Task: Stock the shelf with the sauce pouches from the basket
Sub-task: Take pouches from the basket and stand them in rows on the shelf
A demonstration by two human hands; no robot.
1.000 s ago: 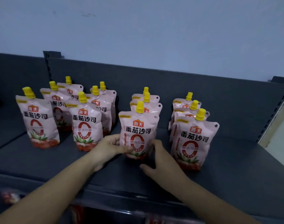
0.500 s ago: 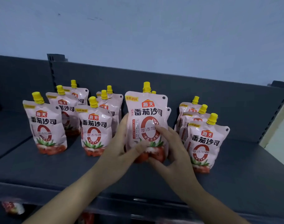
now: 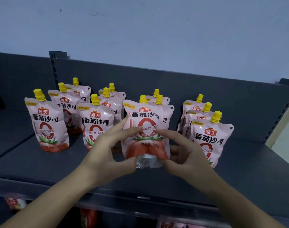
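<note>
Gripping one sauce pouch point(image 3: 147, 129) between both my hands, left hand point(image 3: 107, 153) and right hand point(image 3: 185, 155), just above the shelf point(image 3: 41, 165).

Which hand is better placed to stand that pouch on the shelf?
Probably the left hand: its fingers reach higher up the held pouch, steadying it. The right hand sits low at the bottom fold, beside a standing pouch.

Held pouch point(image 3: 147, 129): pink, yellow cap, tomato print, upright, silvery base showing, centre frame, gripped by left hand point(image 3: 107, 152) and right hand point(image 3: 185, 155) | standing pouches point(image 3: 46, 122): eleven alike, upright, four front-to-back rows across mid-frame | shelf point(image 3: 255, 170): dark grey
</note>
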